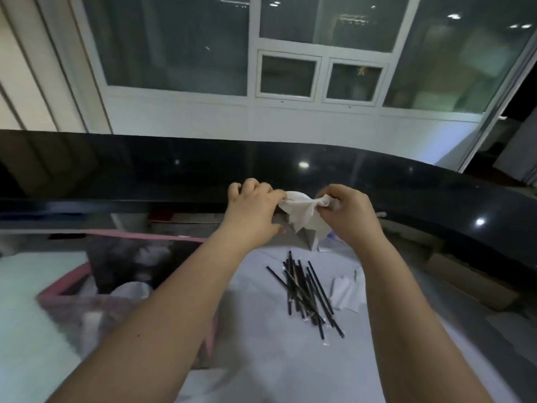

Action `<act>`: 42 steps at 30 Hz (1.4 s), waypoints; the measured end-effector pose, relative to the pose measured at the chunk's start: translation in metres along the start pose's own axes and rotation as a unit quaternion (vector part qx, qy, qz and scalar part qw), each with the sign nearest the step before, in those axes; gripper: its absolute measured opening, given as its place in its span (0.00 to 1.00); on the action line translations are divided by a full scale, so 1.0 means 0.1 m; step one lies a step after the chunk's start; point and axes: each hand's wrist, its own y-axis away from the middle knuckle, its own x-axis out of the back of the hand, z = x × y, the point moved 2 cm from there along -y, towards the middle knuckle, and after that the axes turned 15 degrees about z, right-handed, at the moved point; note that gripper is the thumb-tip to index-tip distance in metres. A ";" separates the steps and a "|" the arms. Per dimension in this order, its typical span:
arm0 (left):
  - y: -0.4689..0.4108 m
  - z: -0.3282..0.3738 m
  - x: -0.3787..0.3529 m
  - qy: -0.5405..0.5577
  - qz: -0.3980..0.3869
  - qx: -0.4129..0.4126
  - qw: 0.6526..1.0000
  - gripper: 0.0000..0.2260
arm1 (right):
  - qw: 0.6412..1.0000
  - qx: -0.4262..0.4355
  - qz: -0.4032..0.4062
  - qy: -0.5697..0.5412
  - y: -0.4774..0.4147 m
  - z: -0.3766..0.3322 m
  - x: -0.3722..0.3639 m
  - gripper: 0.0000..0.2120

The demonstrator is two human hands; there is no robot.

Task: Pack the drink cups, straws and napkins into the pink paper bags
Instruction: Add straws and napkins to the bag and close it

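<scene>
Both hands are raised in the middle of the frame, above the far edge of the bench (276,359), with one white napkin (302,212) stretched between them. The left hand (255,205) has its grip closed on the napkin's left edge, thumb and forefinger pinching the paper while the other fingers curl above it. The right hand (345,210) has its grip closed on the crumpled right edge, fingers folded around it. The napkin's loose lower corner hangs down between the two wrists, clear of the bench.

At the lower left of the frame a pink paper bag (66,283) stands with its mouth open, and the left forearm crosses in front of its near side. The inside is dark and blurred. A pale rounded thing (132,289) shows in it, but I cannot tell whether it is a cup, a lid or paper.

Right of centre, below the hands, a loose pile of black straws (305,292) lies on the bench's white cover, outside the bag. Just to their right lie some folded white napkins (345,292), also outside the bag.

Behind the hands a glossy black ledge (174,167) runs across the frame, and above it is a white-framed window (290,77).
</scene>
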 end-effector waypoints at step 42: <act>1.89 -2.75 0.63 0.268 -0.168 0.099 0.944 0.52 | 0.958 0.180 -0.125 0.185 1.16 -1.95 -2.26 0.14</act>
